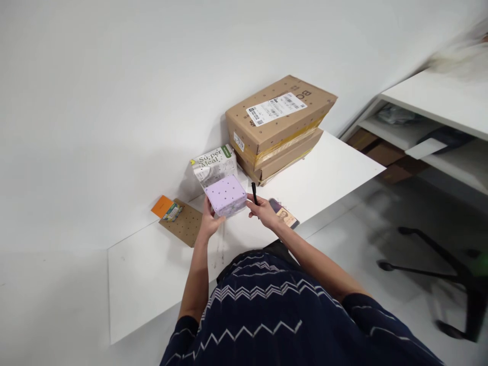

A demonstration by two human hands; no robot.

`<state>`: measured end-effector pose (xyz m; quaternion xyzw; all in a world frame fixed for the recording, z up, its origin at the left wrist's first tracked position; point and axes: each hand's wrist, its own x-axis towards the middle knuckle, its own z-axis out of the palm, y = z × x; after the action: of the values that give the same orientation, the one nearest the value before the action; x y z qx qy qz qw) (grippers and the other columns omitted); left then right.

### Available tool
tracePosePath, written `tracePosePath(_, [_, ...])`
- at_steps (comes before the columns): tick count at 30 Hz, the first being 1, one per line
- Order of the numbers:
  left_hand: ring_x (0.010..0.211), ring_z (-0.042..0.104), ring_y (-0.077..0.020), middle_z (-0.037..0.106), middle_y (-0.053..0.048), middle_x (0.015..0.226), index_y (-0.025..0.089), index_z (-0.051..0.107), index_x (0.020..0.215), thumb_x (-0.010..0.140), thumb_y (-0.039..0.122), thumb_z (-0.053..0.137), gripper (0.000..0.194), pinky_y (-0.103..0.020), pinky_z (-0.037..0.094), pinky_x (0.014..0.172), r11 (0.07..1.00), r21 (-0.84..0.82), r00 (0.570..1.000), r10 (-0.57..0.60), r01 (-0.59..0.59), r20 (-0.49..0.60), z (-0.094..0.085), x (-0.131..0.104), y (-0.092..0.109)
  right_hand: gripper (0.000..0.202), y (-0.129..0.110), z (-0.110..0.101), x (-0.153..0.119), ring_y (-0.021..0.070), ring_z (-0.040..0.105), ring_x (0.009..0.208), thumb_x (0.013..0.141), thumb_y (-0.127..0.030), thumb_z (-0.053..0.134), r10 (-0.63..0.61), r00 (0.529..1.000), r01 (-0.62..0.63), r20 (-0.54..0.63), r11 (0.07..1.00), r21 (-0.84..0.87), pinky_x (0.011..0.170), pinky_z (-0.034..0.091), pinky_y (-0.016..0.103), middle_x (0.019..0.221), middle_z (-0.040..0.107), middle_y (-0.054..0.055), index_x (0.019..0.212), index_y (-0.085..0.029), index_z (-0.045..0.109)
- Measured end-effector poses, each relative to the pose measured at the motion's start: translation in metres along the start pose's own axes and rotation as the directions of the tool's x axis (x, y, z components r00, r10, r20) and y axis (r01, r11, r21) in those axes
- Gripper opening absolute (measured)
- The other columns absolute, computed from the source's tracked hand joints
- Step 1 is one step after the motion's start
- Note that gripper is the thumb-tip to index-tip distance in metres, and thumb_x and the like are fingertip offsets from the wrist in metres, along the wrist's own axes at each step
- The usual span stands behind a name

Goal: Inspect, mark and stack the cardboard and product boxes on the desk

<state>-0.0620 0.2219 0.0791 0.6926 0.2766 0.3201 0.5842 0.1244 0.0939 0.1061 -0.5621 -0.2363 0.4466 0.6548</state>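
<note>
A small lilac box (226,194) with many dark dots on its top is held up over the white table, in front of my body. My left hand (209,220) grips its left side, with the thumb along the near edge. My right hand (262,210) has a black pen (254,193) between its fingers, and its fingertips touch the box's right edge. Just behind the box stands a "Super Meal" carton (215,163). By my right wrist lies a phone-like flat thing (284,214) with a portrait on it.
Large cardboard boxes (282,114) are stacked against the wall. Left of my hands lie a dotted brown sheet (185,226), an orange card (161,206) and a small colourful packet (173,211). The white table (141,279) runs along the wall; a chair base (453,277) stands right.
</note>
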Motion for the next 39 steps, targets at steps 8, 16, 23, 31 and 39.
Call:
tracePosePath(8, [0.143,0.039,-0.0272,0.031,-0.009,0.16,0.039,0.019,0.155,0.072,0.029,0.078,0.102,-0.039,0.048,0.105,0.997,-0.041,0.994,0.061,-0.065,-0.088,0.001,-0.003,0.013,0.047,-0.013,0.003,-0.015,0.0064,0.043,0.054,0.069,-0.044,0.075,0.027,0.996,-0.023,-0.079,0.998,0.05,0.052,0.052,0.024,0.08,0.067,-0.001,0.109,-0.02,0.073])
tracePosePath(16, [0.116,0.059,-0.0242,0.064,-0.009,0.113,0.023,0.068,0.103,0.092,0.028,0.055,0.018,-0.046,0.048,0.1,0.787,0.509,0.74,0.565,-0.349,-0.365,0.009,-0.007,0.084,0.03,-0.065,0.002,-0.037,0.0055,0.041,0.046,0.086,-0.048,0.06,-0.147,0.959,0.193,-0.242,0.964,0.181,0.059,0.052,0.03,0.084,0.068,0.002,0.081,-0.02,0.069])
tracePosePath(23, [0.096,0.062,-0.0232,0.07,-0.007,0.085,0.022,0.071,0.086,0.087,0.019,0.064,0.007,-0.043,0.048,0.09,0.443,0.79,0.693,0.72,-0.424,-0.032,0.041,0.004,0.104,0.051,-0.106,0.027,-0.021,0.0138,0.053,0.058,0.093,-0.066,0.045,-0.466,0.879,0.451,-0.101,0.881,-0.143,0.059,0.047,0.028,0.061,0.056,-0.001,0.085,-0.02,0.068])
tracePosePath(31, [0.103,0.062,-0.0261,0.074,-0.008,0.099,0.025,0.074,0.098,0.092,0.031,0.062,0.014,-0.047,0.043,0.094,0.536,0.753,0.774,0.63,-0.382,-0.056,0.05,0.012,0.081,0.035,-0.098,0.059,0.027,0.0132,0.058,0.064,0.087,-0.053,0.058,-0.404,0.909,0.416,0.1,0.876,-0.243,0.061,0.048,0.025,0.074,0.063,0.001,0.096,-0.019,0.06])
tracePosePath(39, [0.105,0.06,-0.0265,0.073,-0.009,0.098,0.025,0.074,0.096,0.093,0.035,0.059,0.018,-0.047,0.039,0.098,0.622,0.71,0.813,0.57,-0.331,-0.121,0.056,0.01,0.076,0.023,-0.089,0.058,0.03,0.0122,0.052,0.053,0.088,-0.039,0.052,-0.466,0.88,0.448,0.094,0.745,-0.494,0.056,0.041,0.024,0.059,0.057,-0.002,0.081,-0.019,0.06])
